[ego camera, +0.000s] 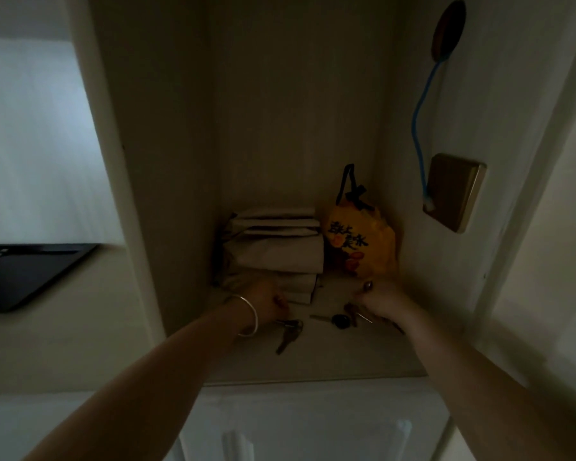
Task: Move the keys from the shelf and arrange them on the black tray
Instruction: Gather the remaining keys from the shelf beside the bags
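Observation:
The shelf [313,361] is a dim niche. A bunch of keys [289,331] lies on it just below my left hand [268,299], which wears a bangle and has its fingers curled; the dim light hides whether they hold anything. A black-headed key [339,321] lies in the middle of the shelf. My right hand [381,299] is closed, with a small metal piece [368,286] showing at its top and more keys [352,313] right under it. The black tray [37,277] sits far left, outside the niche, with a small thing on its left edge.
A stack of folded paper bags [276,247] and a yellow printed bag [363,244] fill the back of the shelf. A switch plate [453,191] with a blue cord [419,121] is on the right wall. The niche walls stand close on both sides.

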